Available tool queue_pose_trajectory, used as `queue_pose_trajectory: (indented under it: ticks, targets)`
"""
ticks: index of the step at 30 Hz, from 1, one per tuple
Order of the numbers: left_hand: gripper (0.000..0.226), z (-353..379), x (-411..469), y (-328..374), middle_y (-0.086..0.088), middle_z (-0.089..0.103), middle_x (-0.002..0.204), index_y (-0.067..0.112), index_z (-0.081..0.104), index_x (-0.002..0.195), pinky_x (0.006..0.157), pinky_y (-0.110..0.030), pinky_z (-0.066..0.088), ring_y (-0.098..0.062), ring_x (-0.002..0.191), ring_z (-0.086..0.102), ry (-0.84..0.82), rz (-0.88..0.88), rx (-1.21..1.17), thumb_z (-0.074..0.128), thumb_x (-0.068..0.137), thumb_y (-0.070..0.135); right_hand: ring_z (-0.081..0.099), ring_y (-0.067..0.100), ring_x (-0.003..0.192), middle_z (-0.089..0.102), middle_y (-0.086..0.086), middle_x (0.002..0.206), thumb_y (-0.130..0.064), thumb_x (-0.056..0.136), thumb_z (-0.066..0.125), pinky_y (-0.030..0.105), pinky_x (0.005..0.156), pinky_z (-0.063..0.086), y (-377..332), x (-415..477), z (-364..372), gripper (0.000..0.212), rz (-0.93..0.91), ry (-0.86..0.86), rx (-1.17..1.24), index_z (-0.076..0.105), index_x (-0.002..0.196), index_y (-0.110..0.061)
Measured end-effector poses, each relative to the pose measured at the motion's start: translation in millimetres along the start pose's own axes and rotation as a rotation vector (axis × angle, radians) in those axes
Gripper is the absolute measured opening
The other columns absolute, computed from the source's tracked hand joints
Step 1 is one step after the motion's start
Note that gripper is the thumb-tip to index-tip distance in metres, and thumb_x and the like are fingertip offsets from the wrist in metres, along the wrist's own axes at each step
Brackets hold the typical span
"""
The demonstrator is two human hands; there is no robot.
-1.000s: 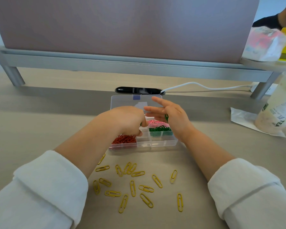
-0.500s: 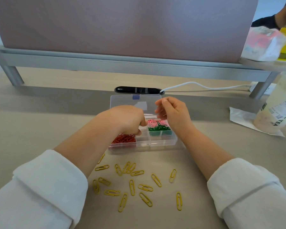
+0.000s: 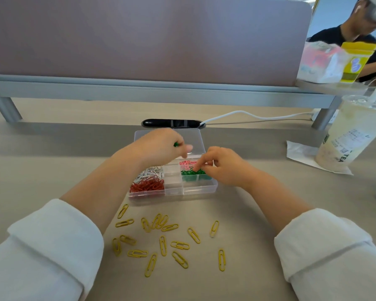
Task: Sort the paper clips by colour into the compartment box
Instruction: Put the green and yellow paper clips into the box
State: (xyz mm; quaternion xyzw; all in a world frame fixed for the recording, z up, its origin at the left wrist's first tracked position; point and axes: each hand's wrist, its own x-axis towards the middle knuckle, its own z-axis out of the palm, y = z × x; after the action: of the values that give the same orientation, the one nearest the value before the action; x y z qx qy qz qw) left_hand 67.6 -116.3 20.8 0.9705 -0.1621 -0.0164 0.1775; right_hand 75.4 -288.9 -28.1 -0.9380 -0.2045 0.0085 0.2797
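Observation:
A clear compartment box [image 3: 193, 190] lies on the table with its lid open at the back. It holds white clips [image 3: 149, 173], red clips [image 3: 147, 185], pink clips [image 3: 187, 163] and green clips [image 3: 192, 173]. My left hand [image 3: 159, 147] hovers over the box's back part and grips green clips [image 3: 175, 144], which poke out between its fingers. My right hand [image 3: 223, 165] reaches down with fingertips pinched at the green pile. Several yellow clips [image 3: 163, 237] are scattered on the table in front of the box.
A drink cup with a straw [image 3: 354, 135] stands on a napkin [image 3: 300, 152] at the right. A black cable port [image 3: 172, 123] with a white cable sits behind the box. A grey screen on a metal rail [image 3: 152, 92] closes the back. Another person sits at far right.
My left hand rose and moved back, uncovering the white and red compartments. My right hand dropped from above the box to the green compartment.

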Motion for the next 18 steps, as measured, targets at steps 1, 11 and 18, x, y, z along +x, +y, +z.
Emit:
queue_pose_trajectory:
  ticks: [1, 11, 18]
  targets:
    - [0.04, 3, 1, 3, 0.006, 0.052, 0.062, 0.015, 0.063, 0.077, 0.058, -0.024, 0.037, -0.01, 0.059, 0.047, 0.069, -0.018, -0.144, 0.041, 0.094, 0.044, 0.042, 0.0, 0.063, 0.044, -0.014, 0.074, -0.011, 0.089, 0.049, 0.018, 0.063, 0.032, 0, 0, 0, 0.027, -0.004, 0.004, -0.01, 0.072, 0.095, -0.023]
    - [0.051, 35, 23, 31, 0.005, 0.028, 0.047, 0.018, 0.03, 0.053, 0.038, -0.02, 0.015, -0.008, 0.036, 0.019, 0.169, -0.207, -1.323, 0.03, 0.099, 0.039, 0.041, 0.002, 0.057, 0.05, -0.012, 0.073, -0.011, 0.083, 0.056, 0.017, 0.058, 0.035, 17, -2, 6, 0.011, 0.042, 0.149, 0.15, 0.054, 0.086, -0.021]
    - [0.053, 56, 23, 29, 0.004, 0.03, 0.047, 0.016, 0.03, 0.051, 0.043, -0.019, 0.026, -0.01, 0.043, 0.027, 0.251, -0.116, -1.113, 0.031, 0.098, 0.042, 0.043, 0.002, 0.061, 0.046, -0.009, 0.074, -0.029, 0.073, 0.076, 0.017, 0.061, 0.038, 23, -4, 5, 0.036, 0.038, -0.023, 0.147, 0.059, 0.103, -0.02]
